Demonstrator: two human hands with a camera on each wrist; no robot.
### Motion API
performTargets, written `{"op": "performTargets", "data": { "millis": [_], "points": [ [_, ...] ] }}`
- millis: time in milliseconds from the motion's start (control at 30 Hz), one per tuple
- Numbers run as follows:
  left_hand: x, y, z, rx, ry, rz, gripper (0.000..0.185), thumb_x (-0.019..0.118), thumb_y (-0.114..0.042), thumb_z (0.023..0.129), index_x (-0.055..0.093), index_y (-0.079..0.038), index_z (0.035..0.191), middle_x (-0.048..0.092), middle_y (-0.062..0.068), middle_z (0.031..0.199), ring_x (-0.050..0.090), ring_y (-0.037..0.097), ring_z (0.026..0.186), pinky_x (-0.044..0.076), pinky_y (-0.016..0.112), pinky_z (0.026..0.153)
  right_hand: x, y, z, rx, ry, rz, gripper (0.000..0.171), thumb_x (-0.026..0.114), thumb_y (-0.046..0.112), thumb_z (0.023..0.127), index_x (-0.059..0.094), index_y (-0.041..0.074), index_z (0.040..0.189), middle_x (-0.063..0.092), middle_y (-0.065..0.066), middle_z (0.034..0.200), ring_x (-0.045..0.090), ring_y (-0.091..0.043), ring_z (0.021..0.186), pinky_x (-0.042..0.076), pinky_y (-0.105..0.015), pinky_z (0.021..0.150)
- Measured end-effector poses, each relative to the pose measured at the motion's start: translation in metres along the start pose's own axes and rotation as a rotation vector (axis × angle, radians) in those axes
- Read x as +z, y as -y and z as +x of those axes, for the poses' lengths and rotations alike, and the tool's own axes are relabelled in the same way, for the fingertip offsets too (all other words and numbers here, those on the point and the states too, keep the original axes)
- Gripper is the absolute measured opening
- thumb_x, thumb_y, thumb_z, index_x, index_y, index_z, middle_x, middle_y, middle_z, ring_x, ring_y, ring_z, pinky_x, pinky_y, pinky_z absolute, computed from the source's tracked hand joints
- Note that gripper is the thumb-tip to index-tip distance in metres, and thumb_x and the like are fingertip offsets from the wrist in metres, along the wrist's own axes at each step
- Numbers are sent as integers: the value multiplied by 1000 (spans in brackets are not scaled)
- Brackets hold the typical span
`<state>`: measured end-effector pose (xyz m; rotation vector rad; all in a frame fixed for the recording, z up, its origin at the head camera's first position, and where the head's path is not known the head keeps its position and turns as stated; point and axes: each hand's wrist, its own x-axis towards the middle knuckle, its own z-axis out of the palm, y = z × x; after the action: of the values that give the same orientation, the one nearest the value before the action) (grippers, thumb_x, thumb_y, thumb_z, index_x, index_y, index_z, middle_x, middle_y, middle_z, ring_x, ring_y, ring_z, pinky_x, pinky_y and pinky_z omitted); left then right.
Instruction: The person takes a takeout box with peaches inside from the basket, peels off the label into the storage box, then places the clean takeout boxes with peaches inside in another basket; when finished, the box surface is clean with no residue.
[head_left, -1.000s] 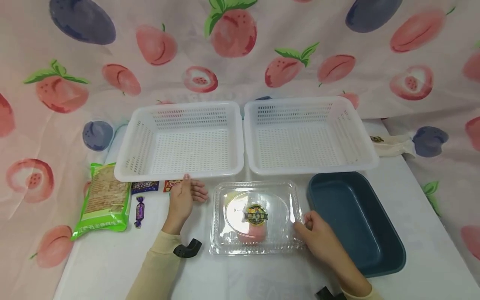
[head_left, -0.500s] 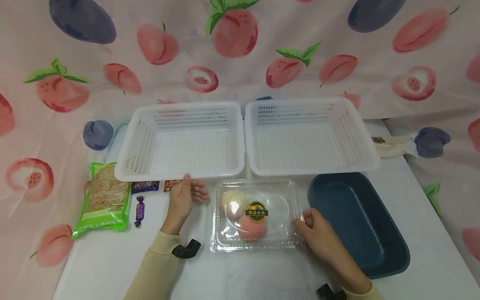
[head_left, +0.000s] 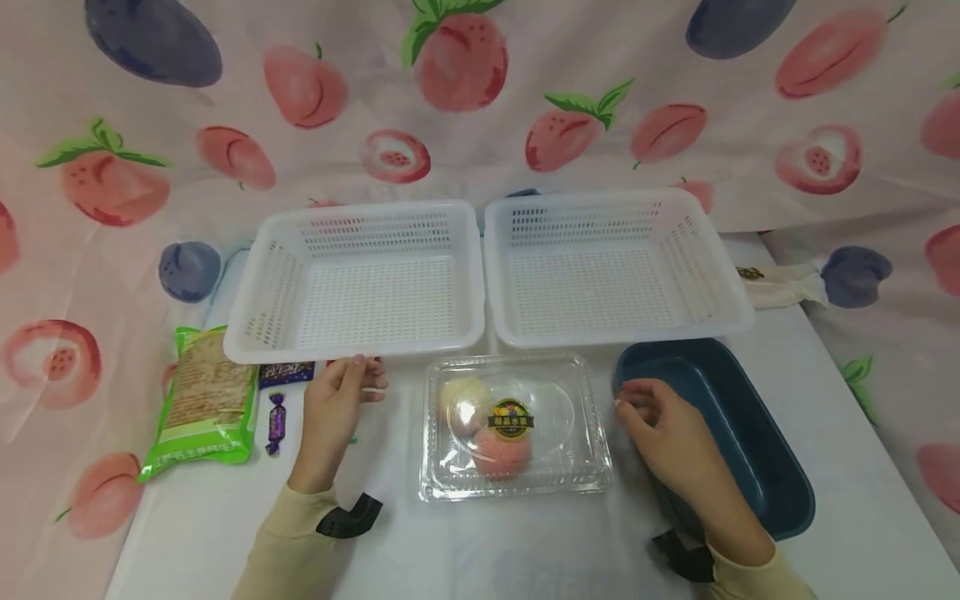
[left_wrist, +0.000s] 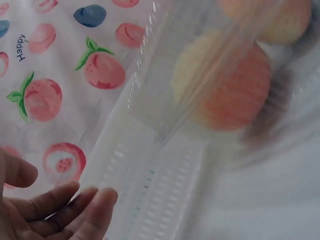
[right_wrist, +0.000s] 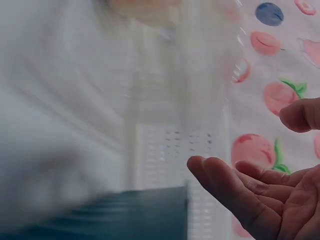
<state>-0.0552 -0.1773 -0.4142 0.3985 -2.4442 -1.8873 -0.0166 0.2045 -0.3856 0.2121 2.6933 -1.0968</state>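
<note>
Clear clamshell (head_left: 516, 427) holds seemingly two fruits, between two empty, relaxed hands (head_left: 334, 402) (head_left: 666, 423); two white baskets (head_left: 360, 279) behind.

clamshell box (head_left: 516, 429) before two baskets (head_left: 360, 279) | tub (head_left: 720, 433) right | snack bag (head_left: 206, 400) left

Bare table (head_left: 397, 433) between left hand (head_left: 333, 412) and clear box (head_left: 516, 427). Two white baskets (head_left: 480, 275) block behind. Blue tub (head_left: 720, 433) blocks right.
</note>
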Motion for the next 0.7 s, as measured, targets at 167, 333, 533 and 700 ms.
{"op": "performTargets", "data": {
  "millis": [167, 333, 533, 700],
  "points": [
    [4, -2, -11, -25, 65, 23, 34, 44, -18, 113, 62, 7, 129, 64, 28, 133, 70, 33, 113, 60, 27, 92, -17, 12, 8, -72, -99, -17, 44, 59, 32, 107, 58, 2, 139, 71, -18, 131, 69, -34, 115, 55, -32, 76],
    [9, 5, -20, -61, 145, 28, 39, 47, -20, 113, 54, 6, 141, 56, 28, 147, 61, 46, 129, 50, 49, 112, -30, 29, 15, -137, -158, -19, 41, 59, 30, 106, 60, 4, 137, 73, -14, 128, 69, -30, 110, 51, -26, 76],
    [19, 13, -27, -98, 190, 39, 46, 53, -24, 111, 52, 5, 146, 55, 27, 149, 58, 43, 134, 47, 56, 114, -32, 50, 21, -180, -148, -6, 41, 62, 29, 104, 61, 6, 137, 74, -14, 128, 73, -30, 101, 57, -33, 78],
    [27, 18, -32, -98, 225, 30, 51, 57, -24, 109, 50, 7, 148, 54, 28, 150, 51, 44, 141, 43, 57, 116, -25, 69, 22, -220, -79, -11, 39, 65, 26, 101, 64, 7, 135, 74, -12, 125, 73, -28, 102, 60, -47, 85]
  ]
}}
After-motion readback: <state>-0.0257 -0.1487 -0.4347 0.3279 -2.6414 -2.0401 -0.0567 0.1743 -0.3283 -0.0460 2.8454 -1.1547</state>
